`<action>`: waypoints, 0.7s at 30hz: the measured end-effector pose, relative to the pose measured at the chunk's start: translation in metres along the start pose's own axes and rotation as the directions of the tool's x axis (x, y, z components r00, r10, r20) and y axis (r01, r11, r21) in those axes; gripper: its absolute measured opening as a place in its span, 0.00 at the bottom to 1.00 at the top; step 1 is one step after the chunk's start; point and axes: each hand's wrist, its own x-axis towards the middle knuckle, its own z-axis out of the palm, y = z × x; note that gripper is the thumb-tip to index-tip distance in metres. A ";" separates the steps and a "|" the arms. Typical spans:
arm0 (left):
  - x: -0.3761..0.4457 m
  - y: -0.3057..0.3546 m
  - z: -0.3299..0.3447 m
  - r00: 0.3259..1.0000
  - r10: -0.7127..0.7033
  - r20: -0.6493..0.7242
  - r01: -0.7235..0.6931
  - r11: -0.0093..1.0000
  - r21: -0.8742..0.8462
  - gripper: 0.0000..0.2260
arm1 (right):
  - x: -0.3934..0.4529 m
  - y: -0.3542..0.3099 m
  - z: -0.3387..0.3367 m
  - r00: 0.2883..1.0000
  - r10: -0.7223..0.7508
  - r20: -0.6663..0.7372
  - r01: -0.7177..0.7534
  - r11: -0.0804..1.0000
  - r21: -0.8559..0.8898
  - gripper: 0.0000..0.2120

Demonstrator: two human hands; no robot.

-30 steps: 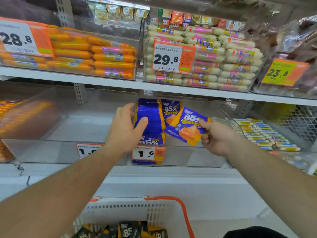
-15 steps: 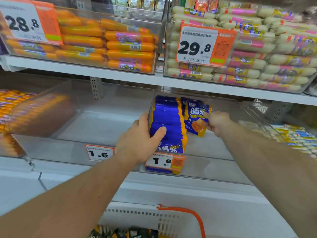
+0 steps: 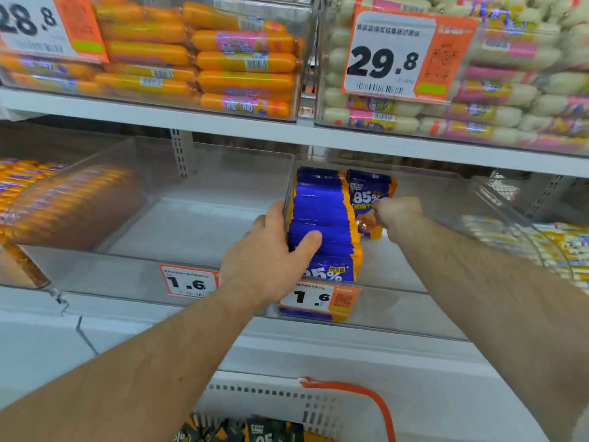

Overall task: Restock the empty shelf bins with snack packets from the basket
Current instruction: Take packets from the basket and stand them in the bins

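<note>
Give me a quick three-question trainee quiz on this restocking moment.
1. True or false: the left hand rests on the row of blue packets.
2. What does the right hand pinch? A) a loose blue packet B) a price tag C) the basket handle
3. Fill in: the tag on the clear bin under the blue row reads ___.

Key: 1 true; 2 A; 3 1.6
</note>
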 end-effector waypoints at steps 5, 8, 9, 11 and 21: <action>0.000 0.001 -0.001 1.000 0.001 0.012 -0.001 1.000 -0.002 0.26 | 0.008 0.009 -0.002 0.997 0.029 0.068 -0.034 0.997 0.071 0.08; 0.000 0.002 -0.002 1.000 0.001 0.019 -0.001 1.000 -0.010 0.27 | 0.000 0.008 -0.005 0.996 0.029 0.081 -0.032 0.999 0.034 0.08; -0.001 0.002 -0.002 1.000 0.002 0.021 -0.002 1.000 -0.013 0.27 | -0.002 0.008 -0.006 0.996 0.028 0.090 -0.031 0.999 0.023 0.07; 0.000 0.002 -0.003 1.000 -0.004 0.029 0.005 1.000 -0.008 0.28 | -0.006 0.006 -0.008 0.997 0.021 0.070 -0.021 1.000 0.002 0.07; -0.003 0.007 -0.014 0.996 -0.014 0.089 0.023 0.994 -0.108 0.22 | -0.117 -0.031 -0.053 0.930 -0.356 -0.092 0.347 0.933 -0.100 0.07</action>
